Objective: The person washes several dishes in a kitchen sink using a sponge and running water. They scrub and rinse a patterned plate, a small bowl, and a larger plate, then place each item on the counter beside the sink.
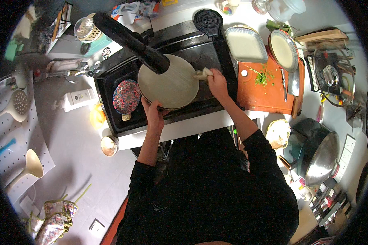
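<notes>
A large round cream bowl (174, 87) is tilted over the black sink (110, 125), its inner face turned up towards me. My left hand (154, 113) grips its lower-left rim, with the thumb on the near side and the fingers mostly hidden beneath. My right hand (217, 84) pinches a pale sponge or cloth (205, 73) against the bowl's right edge. The thick black tap (141, 49) reaches over the bowl and covers part of its far side. Left of the bowl, a patterned oval dish (126, 97) with a short stub handle lies in the sink.
Right of the sink, an orange cutting board (254, 98) bears chopped greens (261, 76), a peeler (283, 85) and a cleaver (293, 82). Plates (247, 44) stand behind it. A white pump bottle (78, 99) and a small bowl (109, 146) are to the left.
</notes>
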Tool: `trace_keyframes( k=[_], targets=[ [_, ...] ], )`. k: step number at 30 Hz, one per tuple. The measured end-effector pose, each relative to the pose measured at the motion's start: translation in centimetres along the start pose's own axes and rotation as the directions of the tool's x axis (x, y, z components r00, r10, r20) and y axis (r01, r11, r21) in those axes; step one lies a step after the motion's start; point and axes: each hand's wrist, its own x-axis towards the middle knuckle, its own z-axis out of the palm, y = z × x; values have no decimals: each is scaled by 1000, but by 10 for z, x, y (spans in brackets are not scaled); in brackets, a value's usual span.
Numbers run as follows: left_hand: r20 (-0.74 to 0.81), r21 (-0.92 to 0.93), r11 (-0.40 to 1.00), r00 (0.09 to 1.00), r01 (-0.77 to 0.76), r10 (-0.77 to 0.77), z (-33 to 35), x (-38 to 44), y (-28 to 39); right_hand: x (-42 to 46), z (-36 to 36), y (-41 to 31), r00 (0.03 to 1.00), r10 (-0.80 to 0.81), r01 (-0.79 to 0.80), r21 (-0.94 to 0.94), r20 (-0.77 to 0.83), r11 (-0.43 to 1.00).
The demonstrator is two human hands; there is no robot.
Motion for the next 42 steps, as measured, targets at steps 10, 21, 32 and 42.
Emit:
trace_keyframes(
  k=[10,21,32,42],
  targets=[
    [27,82,977,980,-198,197,-6,6,12,10,18,12,852,391,-513,412,348,753],
    [165,-415,907,986,69,1,7,24,-13,29,-4,-43,597,377,-800,489,708,347],
    [147,-109,927,929,358,-341,32,40,-35,45,-69,-54,797,393,-581,402,460,708],
    [245,140,901,867,411,-434,-14,73,-44,50,-96,-43,544,542,-774,135,640,619]
  ],
)
